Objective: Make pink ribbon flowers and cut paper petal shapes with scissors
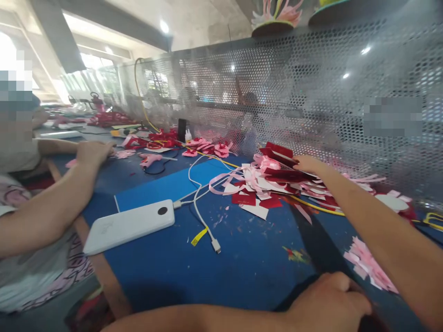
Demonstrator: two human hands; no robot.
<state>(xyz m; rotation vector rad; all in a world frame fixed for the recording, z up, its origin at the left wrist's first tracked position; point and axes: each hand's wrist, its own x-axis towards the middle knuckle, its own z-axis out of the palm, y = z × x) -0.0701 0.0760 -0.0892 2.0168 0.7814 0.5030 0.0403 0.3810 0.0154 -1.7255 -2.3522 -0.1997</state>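
Note:
My right hand (308, 163) reaches far forward into a heap of red and white paper pieces (273, 184) and pink ribbon strips (224, 180). Its fingers are pressed together on a dark red paper piece (289, 175) at the top of the heap. My left hand (328, 302) lies at the near edge of the blue table (249, 258), curled into a fist. It rests over the end of a dark strip (311, 240), and what it holds, if anything, is hidden.
A white power bank (129, 225) with a white cable (199, 207) lies left of centre, next to a light blue sheet (166, 186). Pink cut paper (370, 267) lies near my right forearm. A co-worker's arm and hand (92, 153) rest at the left. A perforated metal screen (311, 92) closes the back.

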